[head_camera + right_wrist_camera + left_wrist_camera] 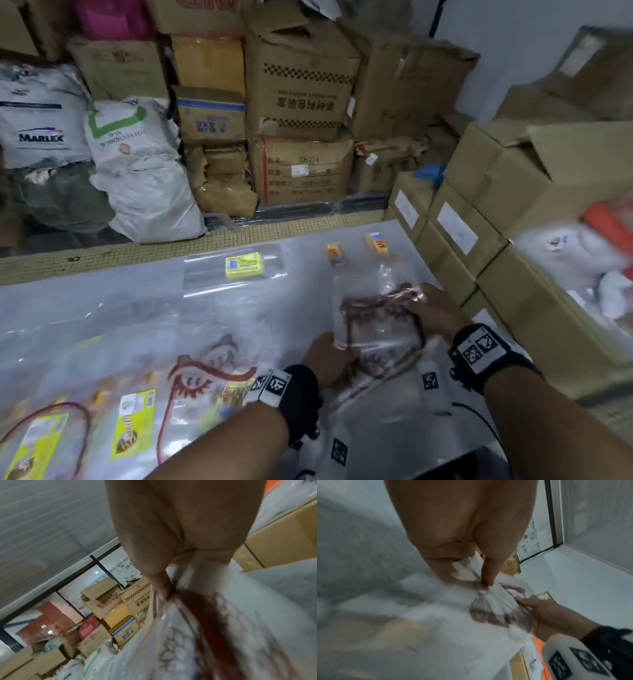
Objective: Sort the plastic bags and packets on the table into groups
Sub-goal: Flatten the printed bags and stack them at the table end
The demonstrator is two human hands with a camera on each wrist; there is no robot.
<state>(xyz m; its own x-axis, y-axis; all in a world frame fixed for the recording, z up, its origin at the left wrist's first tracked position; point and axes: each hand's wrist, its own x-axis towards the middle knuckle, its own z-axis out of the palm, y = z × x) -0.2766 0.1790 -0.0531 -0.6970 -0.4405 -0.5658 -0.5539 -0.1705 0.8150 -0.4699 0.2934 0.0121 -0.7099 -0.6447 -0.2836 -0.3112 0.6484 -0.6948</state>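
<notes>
Near left on the table [144, 301] lie clear yellow-labelled packets [133, 423]. Right of them, the left hand [327, 358] pinches a clear, maroon-printed plastic bag [382, 330]; the right hand [433, 308] pinches its far side. Judged mid-sort: next, lay it with matching bags, keeping the film uncrumpled.

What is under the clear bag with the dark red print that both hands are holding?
Through the clear bag the grey table and more clear film show. The left hand and right hand pinch its edges. Whatever lies beneath the print itself is hidden.
</notes>
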